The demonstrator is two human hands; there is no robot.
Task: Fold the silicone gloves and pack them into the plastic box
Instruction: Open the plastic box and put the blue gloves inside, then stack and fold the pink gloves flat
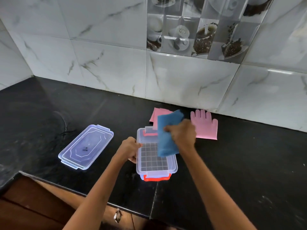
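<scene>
A clear plastic box (173, 165) with a gridded floor and red latches stands on the black counter, open. My left hand (130, 149) grips its left rim. My right hand (181, 133) holds a folded blue silicone glove (166, 140) tilted over the box's right side, its lower edge inside the box. One pink glove (206, 126) lies flat to the right near the wall, fingers pointing away. Another pink glove (155, 116) lies behind the box, partly hidden by the blue one.
The box's clear lid (86, 146) lies upside down on the counter (49, 113) to the left. A marble-tiled wall (166, 80) runs close behind the gloves. The counter's front edge is near my arms, with a wooden drawer and metal handle (117, 215) below.
</scene>
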